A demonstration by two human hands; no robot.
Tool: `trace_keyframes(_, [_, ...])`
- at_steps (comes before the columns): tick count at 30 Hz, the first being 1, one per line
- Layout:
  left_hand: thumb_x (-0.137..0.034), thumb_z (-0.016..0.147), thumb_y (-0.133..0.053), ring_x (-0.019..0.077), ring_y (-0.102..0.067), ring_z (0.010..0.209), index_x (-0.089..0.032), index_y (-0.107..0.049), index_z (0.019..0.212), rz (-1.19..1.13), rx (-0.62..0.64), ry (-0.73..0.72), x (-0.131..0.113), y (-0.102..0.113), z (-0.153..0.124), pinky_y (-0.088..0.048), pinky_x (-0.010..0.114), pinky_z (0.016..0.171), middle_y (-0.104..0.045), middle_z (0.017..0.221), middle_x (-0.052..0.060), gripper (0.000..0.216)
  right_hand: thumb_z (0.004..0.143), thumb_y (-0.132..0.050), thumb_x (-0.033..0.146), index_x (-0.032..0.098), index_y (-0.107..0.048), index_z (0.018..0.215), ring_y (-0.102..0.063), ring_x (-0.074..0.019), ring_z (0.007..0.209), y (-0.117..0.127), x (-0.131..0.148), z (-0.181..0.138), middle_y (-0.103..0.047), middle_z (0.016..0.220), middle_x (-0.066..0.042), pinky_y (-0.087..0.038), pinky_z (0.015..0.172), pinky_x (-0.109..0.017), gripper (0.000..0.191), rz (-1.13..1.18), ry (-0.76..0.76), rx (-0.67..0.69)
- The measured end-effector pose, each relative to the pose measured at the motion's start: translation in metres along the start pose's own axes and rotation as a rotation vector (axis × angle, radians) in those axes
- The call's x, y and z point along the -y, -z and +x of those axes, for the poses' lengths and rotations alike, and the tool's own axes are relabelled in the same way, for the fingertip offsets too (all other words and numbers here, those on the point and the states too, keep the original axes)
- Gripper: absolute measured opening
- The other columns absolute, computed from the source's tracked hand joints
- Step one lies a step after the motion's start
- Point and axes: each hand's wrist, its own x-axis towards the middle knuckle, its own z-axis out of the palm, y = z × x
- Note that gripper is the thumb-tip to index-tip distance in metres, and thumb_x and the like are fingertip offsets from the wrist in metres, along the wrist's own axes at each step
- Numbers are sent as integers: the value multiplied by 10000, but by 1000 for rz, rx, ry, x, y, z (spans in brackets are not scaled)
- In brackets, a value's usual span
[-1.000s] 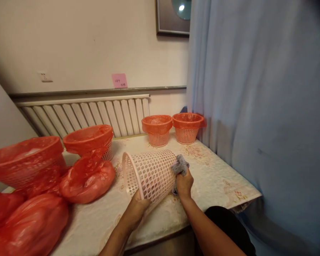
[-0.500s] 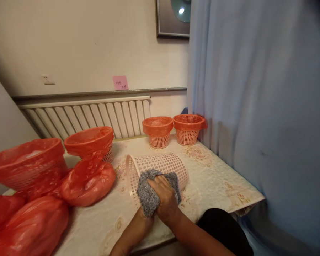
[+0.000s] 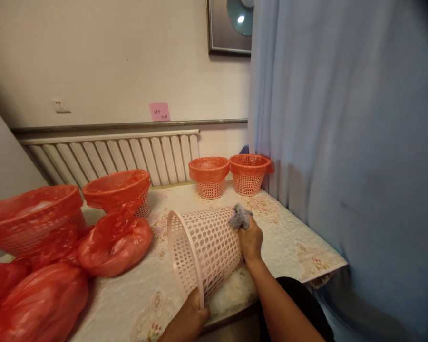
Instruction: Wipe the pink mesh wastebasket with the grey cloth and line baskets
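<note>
A pale pink perforated basket (image 3: 203,247) lies on its side on the table, its open mouth turned toward me and to the left. My left hand (image 3: 196,316) grips the basket's rim at the near bottom edge. My right hand (image 3: 250,240) is closed on a grey cloth (image 3: 238,217) and presses it against the basket's base end on the right.
Two small baskets lined with red bags (image 3: 209,176) (image 3: 249,173) stand at the table's back by the radiator. Two larger lined baskets (image 3: 117,190) (image 3: 32,218) and filled red bags (image 3: 116,242) crowd the left. A blue curtain (image 3: 342,142) hangs on the right, past the table edge (image 3: 321,275).
My right hand has carried the cloth from the basket's near side wall to its base end. The basket has tipped, mouth lower toward me, and my left hand now holds the rim.
</note>
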Motion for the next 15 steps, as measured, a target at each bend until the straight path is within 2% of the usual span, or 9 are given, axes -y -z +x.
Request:
trace_keyframes(3, [-35,622,-493,301,-462,1327,-179,-647,1218,5,-28,26,-6,6,2,-231,478,1180,-670,1269,60,632,764,-492,282,171,-672,1089,-645,-254,892,0,-18,6,-717,949,-86,-452,779,-319,388,-27,-266,-65])
trace_keyframes(6, [-121,680,-581,313,-490,1299,-158,-610,1255,-72,-135,15,-17,11,9,-271,490,1163,-653,1292,92,577,774,-469,337,137,-692,1016,-653,-281,840,-6,-34,3,-719,898,-123,-447,719,-332,385,-15,-364,-79])
trace_keyframes(9, [-211,694,-633,317,-534,1255,-129,-599,1249,-167,-277,-15,-32,17,20,-327,486,1132,-674,1251,115,561,761,-479,365,137,-710,899,-659,-289,784,-20,-42,-13,-723,827,-130,-456,664,-331,352,20,-399,-32])
trace_keyframes(11, [-191,679,-612,306,-570,1213,-118,-612,1220,-209,-338,-26,-42,21,28,-359,470,1111,-701,1199,109,546,748,-490,358,146,-712,848,-662,-281,745,-30,-39,-28,-723,777,-120,-469,635,-325,324,53,-396,4])
trace_keyframes(15, [-98,588,-533,283,-604,1164,-120,-638,1179,-299,-314,-60,-47,31,36,-371,455,1106,-726,1147,80,601,744,-479,268,162,-698,1011,-677,-251,838,-44,-16,-62,-738,905,-95,-519,721,-332,362,147,-310,41])
